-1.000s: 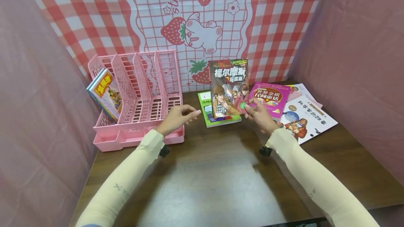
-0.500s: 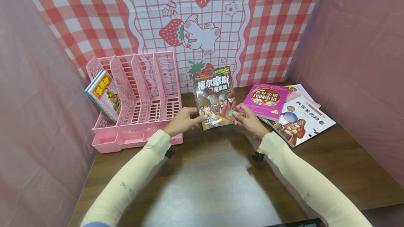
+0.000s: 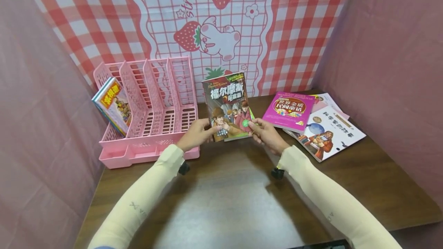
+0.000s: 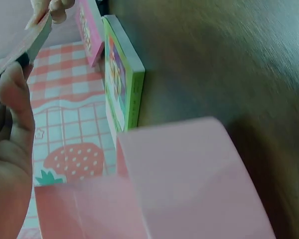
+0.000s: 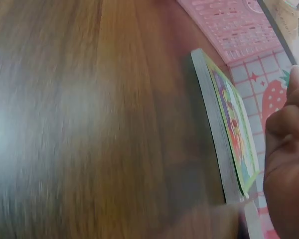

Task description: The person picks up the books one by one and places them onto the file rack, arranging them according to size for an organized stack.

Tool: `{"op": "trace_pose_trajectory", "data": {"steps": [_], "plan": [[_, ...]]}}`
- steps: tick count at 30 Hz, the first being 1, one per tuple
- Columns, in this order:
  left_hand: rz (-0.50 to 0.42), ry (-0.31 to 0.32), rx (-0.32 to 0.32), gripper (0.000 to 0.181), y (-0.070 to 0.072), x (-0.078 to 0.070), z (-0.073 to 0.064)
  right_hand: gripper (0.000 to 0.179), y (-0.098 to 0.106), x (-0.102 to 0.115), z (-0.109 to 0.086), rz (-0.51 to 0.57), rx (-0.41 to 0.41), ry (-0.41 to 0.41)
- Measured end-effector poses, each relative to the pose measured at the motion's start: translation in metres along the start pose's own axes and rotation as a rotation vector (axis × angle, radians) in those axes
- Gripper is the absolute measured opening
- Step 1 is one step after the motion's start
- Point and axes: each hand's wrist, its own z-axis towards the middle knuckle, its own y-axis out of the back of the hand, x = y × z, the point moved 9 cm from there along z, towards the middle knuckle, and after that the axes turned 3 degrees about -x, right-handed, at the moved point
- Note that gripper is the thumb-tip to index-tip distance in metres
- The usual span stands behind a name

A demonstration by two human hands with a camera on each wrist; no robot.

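Observation:
Both hands hold a dark-covered storybook (image 3: 226, 103) with white Chinese title characters, its front cover facing me and tilted back. My left hand (image 3: 198, 134) grips its lower left corner, thumb on the cover. At the lower right edge my right hand (image 3: 268, 135) pinches it beside a green round sticker. Behind and below it lies a thick green-edged book (image 4: 124, 74), mostly hidden in the head view; the right wrist view shows the same green book (image 5: 229, 124) flat on the table. Only a sliver of the held book (image 4: 37, 37) appears in the left wrist view.
On the left stands a pink slotted book rack (image 3: 149, 141), with a few upright books (image 3: 115, 105) leaning in its leftmost slot. To the right, a magenta book (image 3: 288, 110) overlaps a white picture book (image 3: 337, 133) on the wooden table (image 3: 225, 203). A checked strawberry cloth hangs behind.
The held storybook has moved left and down, toward the rack. My left hand, free of it at first, has taken hold of its lower left corner; the right hand followed left.

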Motion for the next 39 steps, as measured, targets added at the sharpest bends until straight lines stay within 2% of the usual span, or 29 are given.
{"op": "trace_pose_trajectory", "data": {"steps": [3,5,9,15,19,27,34,39], "plan": [[0.021,-0.019,-0.048,0.031,0.011,0.001,-0.003,0.026,-0.009,-0.003,0.005,-0.020,-0.010,-0.062],[0.029,-0.031,-0.075,0.031,0.017,0.001,-0.005,0.034,-0.019,-0.003,0.009,-0.079,0.004,-0.092],[0.044,-0.033,-0.142,0.030,0.031,-0.001,-0.009,0.047,-0.046,-0.004,0.016,-0.188,0.078,-0.145],[0.020,-0.040,-0.272,0.027,0.054,0.001,-0.014,0.047,-0.086,-0.016,0.015,-0.293,0.178,-0.211],[0.055,-0.064,-0.365,0.028,0.072,0.000,-0.017,0.048,-0.109,-0.010,0.018,-0.363,0.223,-0.208],[0.090,-0.038,-0.459,0.030,0.095,0.004,-0.023,0.054,-0.144,-0.002,0.022,-0.427,0.226,-0.171],[0.062,-0.002,-0.484,0.034,0.105,0.011,-0.031,0.053,-0.168,0.002,0.028,-0.475,0.194,-0.117],[0.068,0.000,-0.507,0.035,0.113,0.011,-0.036,0.049,-0.177,0.003,0.033,-0.485,0.149,-0.107]]}}
